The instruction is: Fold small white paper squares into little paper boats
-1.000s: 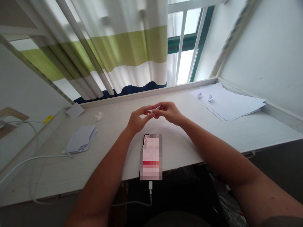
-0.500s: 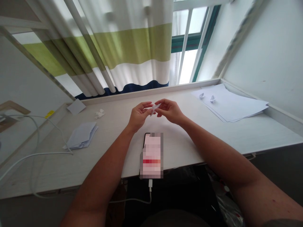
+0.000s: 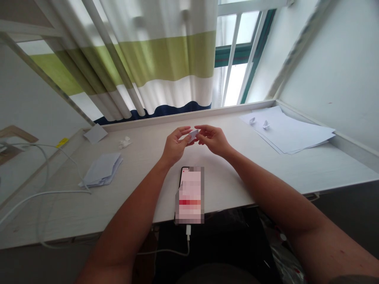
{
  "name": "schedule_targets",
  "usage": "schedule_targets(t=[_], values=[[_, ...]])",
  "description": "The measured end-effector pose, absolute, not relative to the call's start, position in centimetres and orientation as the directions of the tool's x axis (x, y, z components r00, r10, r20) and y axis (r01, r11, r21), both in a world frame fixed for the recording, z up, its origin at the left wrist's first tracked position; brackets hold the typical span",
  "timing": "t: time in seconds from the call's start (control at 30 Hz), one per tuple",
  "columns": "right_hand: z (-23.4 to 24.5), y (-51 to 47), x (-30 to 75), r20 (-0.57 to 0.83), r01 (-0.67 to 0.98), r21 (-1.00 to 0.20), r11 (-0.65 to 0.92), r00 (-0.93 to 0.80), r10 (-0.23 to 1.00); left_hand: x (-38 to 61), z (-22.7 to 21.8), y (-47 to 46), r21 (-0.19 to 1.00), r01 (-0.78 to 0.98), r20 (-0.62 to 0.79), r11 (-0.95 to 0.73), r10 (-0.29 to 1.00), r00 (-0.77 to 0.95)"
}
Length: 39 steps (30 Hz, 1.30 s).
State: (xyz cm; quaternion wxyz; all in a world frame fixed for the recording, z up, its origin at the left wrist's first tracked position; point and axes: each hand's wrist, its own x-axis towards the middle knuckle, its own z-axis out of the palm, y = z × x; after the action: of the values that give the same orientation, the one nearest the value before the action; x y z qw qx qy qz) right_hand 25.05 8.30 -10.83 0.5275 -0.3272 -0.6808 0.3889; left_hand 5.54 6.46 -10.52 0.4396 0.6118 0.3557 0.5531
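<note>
A small folded piece of white paper (image 3: 193, 135) is held above the pale desk (image 3: 142, 185), pinched from both sides. My left hand (image 3: 174, 145) grips its left end with thumb and fingertips, and my right hand (image 3: 213, 139) pinches its right end. Both hands hover a little above the desk surface. Just below them a phone (image 3: 190, 193) lies flat at the desk's front edge, screen lit, with a white charging cable (image 3: 187, 236) plugged into its lower end.
A stack of white sheets (image 3: 288, 132) lies at the right with two tiny folded paper shapes (image 3: 266, 124) on it. Cut paper pieces (image 3: 102, 170) lie at the left, beside a crumpled scrap (image 3: 124, 142), a square sheet (image 3: 95, 133) and a white cable (image 3: 41, 193). Curtain and window stand behind.
The paper piece has turned between my fingertips and now shows a broader face. Both hands stayed in nearly the same spot, and the view shifted slightly.
</note>
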Motion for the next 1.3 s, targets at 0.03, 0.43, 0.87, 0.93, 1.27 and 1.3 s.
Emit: schedule_targets(t=[0.03,0.43,0.87,0.93,1.27,1.3], values=[[-10.9,8.3,25.0,0.469,0.061,-0.870,0.490,-0.208,0.858,5.8,-10.6,6.4,0.926,-0.040,0.378,-0.376,0.917,0.126],[-11.4,7.5,23.5,0.536,0.382,-0.751,0.538,-0.124,0.835,7.0,-11.3,5.7,0.905,0.197,0.385,-0.377,0.923,-0.004],[-11.1,7.6,24.7,0.711,0.392,-0.502,0.771,-0.321,0.625,7.1,-9.5,5.0,0.952,-0.280,0.131,-0.125,0.991,0.002],[-11.0,7.6,24.9,0.709,0.365,-0.506,0.782,-0.340,0.618,7.0,-9.6,5.1,0.951,-0.272,0.158,-0.149,0.987,0.011],[-11.2,8.0,24.3,0.466,0.061,-0.872,0.486,-0.203,0.861,6.8,-10.3,5.5,0.957,-0.184,0.253,-0.225,0.957,0.141],[-11.1,8.0,24.3,0.457,0.045,-0.879,0.475,-0.208,0.865,6.8,-10.2,5.4,0.961,-0.176,0.241,-0.213,0.958,0.157]])
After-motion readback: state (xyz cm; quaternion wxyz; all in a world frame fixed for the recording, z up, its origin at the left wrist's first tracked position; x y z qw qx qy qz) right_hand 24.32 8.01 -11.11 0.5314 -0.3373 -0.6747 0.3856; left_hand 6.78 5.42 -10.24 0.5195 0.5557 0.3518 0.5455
